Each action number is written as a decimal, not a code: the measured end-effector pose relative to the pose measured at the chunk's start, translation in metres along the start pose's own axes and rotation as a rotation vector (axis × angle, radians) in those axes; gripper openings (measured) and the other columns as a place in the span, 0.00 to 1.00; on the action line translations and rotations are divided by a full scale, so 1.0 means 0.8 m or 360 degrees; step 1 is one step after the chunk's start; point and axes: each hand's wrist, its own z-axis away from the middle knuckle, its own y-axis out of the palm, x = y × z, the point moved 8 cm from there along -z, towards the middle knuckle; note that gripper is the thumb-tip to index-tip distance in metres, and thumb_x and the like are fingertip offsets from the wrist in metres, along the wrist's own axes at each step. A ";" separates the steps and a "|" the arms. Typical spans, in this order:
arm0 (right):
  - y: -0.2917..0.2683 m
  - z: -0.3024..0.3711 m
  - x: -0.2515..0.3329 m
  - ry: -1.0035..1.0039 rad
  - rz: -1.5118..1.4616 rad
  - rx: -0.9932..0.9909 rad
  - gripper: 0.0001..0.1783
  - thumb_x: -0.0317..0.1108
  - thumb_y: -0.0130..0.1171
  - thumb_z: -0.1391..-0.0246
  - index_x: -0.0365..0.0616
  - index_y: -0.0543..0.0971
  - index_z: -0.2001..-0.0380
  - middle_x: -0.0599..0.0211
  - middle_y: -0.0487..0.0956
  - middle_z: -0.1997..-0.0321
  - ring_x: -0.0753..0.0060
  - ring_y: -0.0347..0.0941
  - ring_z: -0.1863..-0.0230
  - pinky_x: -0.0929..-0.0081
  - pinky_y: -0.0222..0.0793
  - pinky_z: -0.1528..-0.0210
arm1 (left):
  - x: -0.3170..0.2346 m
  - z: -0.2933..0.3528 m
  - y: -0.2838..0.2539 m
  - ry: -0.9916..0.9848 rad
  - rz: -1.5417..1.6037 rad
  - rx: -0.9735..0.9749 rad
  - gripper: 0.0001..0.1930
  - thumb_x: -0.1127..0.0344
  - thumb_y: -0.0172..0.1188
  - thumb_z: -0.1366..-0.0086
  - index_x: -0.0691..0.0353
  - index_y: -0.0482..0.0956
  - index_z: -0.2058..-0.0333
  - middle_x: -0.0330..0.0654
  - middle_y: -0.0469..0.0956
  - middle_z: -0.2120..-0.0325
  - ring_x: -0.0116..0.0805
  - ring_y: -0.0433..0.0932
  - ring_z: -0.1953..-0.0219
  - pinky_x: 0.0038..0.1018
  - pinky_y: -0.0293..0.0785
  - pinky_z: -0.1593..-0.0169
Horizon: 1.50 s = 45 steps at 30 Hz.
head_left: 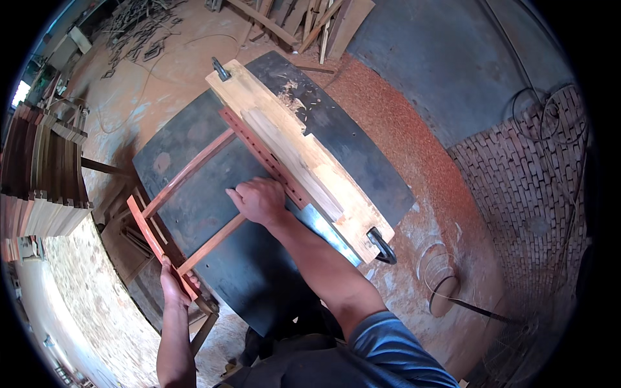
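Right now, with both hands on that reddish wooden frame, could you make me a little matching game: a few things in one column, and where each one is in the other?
Things:
1. left hand
2. right hand
3. pale wooden fence board
4. sawdust heap

Places:
A. on the floor right of the dark machine table
B. clamped across the table
C. gripping the reddish wooden frame's near end rail
D. pressing the frame's perforated rail beside the fence

Pairs: 1-C, 2-D, 3-B, 4-A
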 end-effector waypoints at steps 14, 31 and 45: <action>0.030 -0.031 -0.003 0.0016 -0.0017 0.0086 0.18 0.44 0.66 0.49 0.50 0.75 0.87 0.66 0.79 0.82 0.61 0.77 0.76 0.62 0.71 0.73 | -0.035 -0.026 0.003 0.0020 -0.0007 -0.0008 0.31 0.29 0.46 0.34 0.55 0.71 0.71 0.37 0.67 0.85 0.34 0.69 0.84 0.32 0.67 0.78; 0.061 -0.064 -0.006 -0.0008 -0.0049 0.0041 0.21 0.46 0.64 0.47 0.48 0.76 0.88 0.64 0.79 0.82 0.59 0.78 0.76 0.59 0.70 0.75 | -0.074 -0.050 0.010 0.0073 -0.0064 0.0001 0.35 0.27 0.43 0.34 0.57 0.73 0.75 0.38 0.67 0.87 0.35 0.70 0.85 0.33 0.68 0.78; 0.086 -0.090 -0.008 0.0119 -0.0021 0.0266 0.19 0.47 0.61 0.45 0.47 0.80 0.84 0.62 0.82 0.77 0.57 0.79 0.70 0.58 0.73 0.66 | -0.101 -0.068 0.018 0.0083 -0.0040 0.0065 0.36 0.26 0.42 0.34 0.59 0.73 0.75 0.38 0.67 0.87 0.35 0.69 0.84 0.32 0.67 0.78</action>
